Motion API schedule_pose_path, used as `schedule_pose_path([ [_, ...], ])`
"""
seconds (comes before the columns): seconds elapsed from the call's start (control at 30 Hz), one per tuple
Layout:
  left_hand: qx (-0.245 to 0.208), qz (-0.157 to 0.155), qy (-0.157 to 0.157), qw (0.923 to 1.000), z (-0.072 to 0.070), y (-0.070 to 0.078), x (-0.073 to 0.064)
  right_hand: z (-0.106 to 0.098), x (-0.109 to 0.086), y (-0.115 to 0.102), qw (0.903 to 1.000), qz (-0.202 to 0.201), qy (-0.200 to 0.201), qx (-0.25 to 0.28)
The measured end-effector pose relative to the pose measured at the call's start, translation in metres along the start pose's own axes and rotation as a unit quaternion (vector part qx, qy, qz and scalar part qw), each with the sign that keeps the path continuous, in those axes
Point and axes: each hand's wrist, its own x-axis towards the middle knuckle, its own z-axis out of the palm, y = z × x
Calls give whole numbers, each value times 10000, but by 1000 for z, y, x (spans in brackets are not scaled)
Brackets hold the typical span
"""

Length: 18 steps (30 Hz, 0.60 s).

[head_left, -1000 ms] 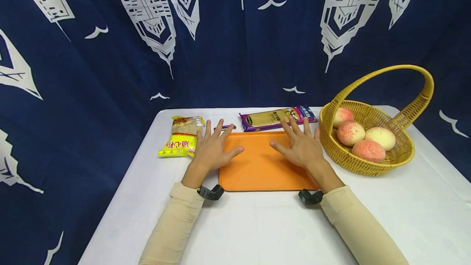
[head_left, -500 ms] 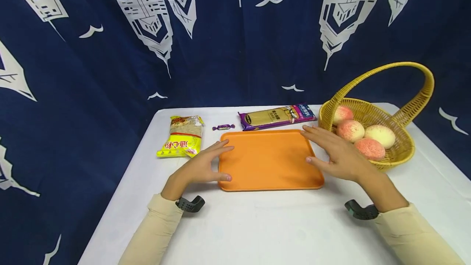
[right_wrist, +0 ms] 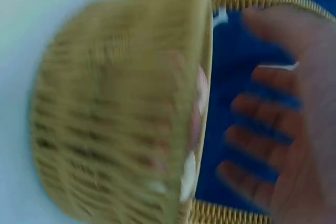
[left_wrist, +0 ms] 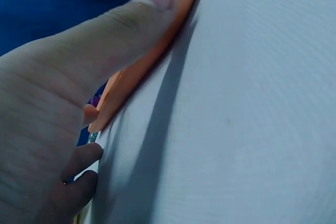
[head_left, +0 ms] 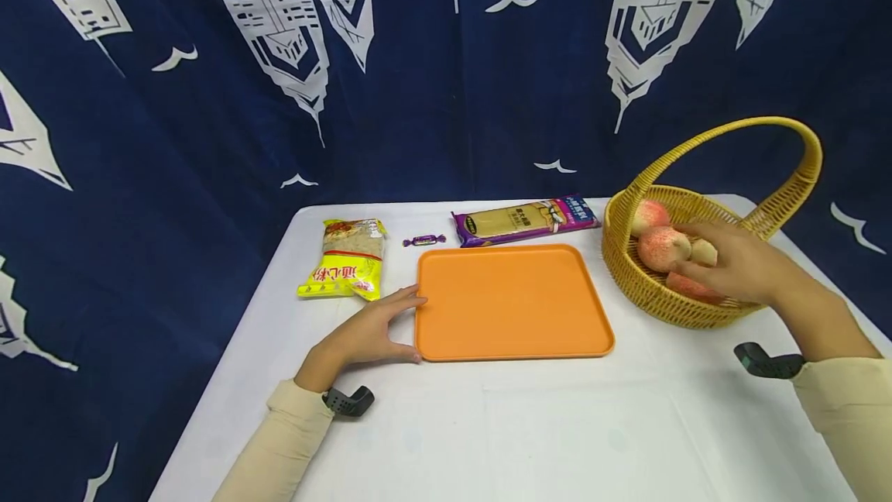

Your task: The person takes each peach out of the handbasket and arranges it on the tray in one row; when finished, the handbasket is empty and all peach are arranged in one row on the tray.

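Note:
My left hand [head_left: 364, 334] is at the left edge of an orange tray [head_left: 514, 302], thumb and fingers spread apart along its rim. In the left wrist view, the thumb [left_wrist: 139, 19] overlaps the tray's side. Over a yellow wicker basket [head_left: 644, 302] with a tall arched handle, my right hand [head_left: 749, 266] hovers under the handle, fingers loosely bent. Several peach-like fruits [head_left: 662, 249] lie in the basket, some partly hidden by this hand. The blurred right wrist view has the right hand [right_wrist: 283, 129] apart from the basket rim, with nothing between its fingers.
A yellow bag of pasta [head_left: 344, 260] lies left of the tray. Behind the tray are a small purple-wrapped candy [head_left: 423, 240] and a long purple-and-gold noodle packet [head_left: 526, 221]. A navy patterned cloth [head_left: 418, 115] hangs behind the white table [head_left: 502, 424].
Both hands have left their place over the tray. The left moved down and left to the tray's edge; the right moved right over the basket. Tray and basket stay put.

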Motion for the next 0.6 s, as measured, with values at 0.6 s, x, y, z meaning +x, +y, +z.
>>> schedule_pose_path([
  [0.6, -76, 34, 150, 9999, 3, -6, 2, -5, -2, 26, 9848, 769, -1558, -95],
])
